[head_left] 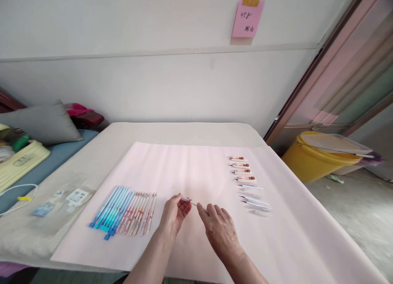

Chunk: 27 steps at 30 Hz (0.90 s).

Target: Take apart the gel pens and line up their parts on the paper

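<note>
My left hand (pixel 174 215) holds a slim pen (pixel 190 201) in closed fingers above the pink sheet (pixel 190 169) on the desk (pixel 123 132). My right hand (pixel 218 230) pinches its tip end. Blue and pink pens (pixel 123 210) lie at nine o'clock and pen parts (pixel 245 179) at one o'clock.

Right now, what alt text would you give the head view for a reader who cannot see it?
The left hand and right hand hold a thin pen between them above a pink sheet on a table. To the left lie blue and pink pens in a row, to the right smaller pen parts in a column.
</note>
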### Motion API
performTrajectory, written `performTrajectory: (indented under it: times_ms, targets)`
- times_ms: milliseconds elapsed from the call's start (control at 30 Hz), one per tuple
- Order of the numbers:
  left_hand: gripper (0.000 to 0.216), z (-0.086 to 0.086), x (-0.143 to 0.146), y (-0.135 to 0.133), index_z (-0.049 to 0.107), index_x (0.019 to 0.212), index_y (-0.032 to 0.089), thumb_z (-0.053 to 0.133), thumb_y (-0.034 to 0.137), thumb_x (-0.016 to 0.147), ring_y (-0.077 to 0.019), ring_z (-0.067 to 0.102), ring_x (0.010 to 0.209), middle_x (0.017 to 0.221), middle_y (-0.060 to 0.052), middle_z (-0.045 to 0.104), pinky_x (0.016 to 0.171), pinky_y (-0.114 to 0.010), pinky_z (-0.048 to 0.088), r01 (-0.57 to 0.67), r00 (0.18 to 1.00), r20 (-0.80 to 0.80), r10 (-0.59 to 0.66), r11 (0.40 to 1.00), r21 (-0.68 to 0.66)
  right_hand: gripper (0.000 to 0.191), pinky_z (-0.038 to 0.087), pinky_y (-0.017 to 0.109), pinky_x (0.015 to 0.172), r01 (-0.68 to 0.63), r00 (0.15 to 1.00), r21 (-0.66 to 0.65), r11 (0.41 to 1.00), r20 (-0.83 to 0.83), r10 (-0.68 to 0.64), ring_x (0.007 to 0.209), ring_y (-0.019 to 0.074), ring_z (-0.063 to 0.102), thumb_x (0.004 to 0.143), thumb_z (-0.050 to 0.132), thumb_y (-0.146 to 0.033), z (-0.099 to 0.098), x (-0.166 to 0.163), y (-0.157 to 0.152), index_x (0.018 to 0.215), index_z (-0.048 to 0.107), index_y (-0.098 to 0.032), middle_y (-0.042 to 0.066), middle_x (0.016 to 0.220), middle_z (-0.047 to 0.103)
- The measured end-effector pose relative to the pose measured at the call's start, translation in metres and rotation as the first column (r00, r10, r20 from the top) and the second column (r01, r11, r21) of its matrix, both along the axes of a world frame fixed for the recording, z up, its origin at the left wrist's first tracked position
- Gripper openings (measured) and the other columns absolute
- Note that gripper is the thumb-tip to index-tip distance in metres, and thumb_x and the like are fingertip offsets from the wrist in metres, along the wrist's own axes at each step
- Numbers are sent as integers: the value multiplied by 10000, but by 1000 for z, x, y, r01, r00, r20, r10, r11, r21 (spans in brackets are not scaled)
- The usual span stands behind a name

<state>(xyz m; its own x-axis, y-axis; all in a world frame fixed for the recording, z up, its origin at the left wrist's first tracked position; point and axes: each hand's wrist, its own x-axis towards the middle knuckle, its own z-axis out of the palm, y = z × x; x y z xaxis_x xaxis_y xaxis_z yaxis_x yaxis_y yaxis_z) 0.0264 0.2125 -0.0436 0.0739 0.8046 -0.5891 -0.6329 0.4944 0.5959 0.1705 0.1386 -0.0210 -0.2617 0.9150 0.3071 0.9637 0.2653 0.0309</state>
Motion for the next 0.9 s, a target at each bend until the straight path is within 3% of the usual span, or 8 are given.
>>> performTrajectory:
  times_ms: [300,567,733,900]
  targets:
    - [98,-1,-3,4,512,722,117,593,168,741,-183,645,637,704,-134,643,564,-272,532,-66,998,-15,65,996,-52,400,304,303,638,-7,999,-22,1000,-39,6,717,172,487,813,455,-62,0,3,0,1175,494,-228,43,816,555]
    - [81,-1,-9,11,512,733,127,578,172,750,-140,618,594,710,-114,639,531,-239,505,-98,995,-44,95,993,-69,407,293,261,567,44,981,-111,993,-183,-64,660,148,526,820,441,-72,-2,6,2,1168,517,-269,18,781,580]
    - [153,3,2,-2,538,775,158,646,231,694,-120,596,601,754,-76,646,498,-204,453,82,993,-79,-83,996,-16,335,323,221,541,88,855,-296,951,-468,-224,650,131,567,877,347,-163,-2,5,8,1116,552,-278,4,779,610]
    - [177,9,18,-20,559,754,166,659,288,675,-96,577,622,719,-23,618,522,-183,413,283,958,-62,-281,959,22,313,369,214,590,11,688,-412,911,-658,-306,678,137,570,860,338,-226,-1,2,14,1000,616,-259,8,790,639]
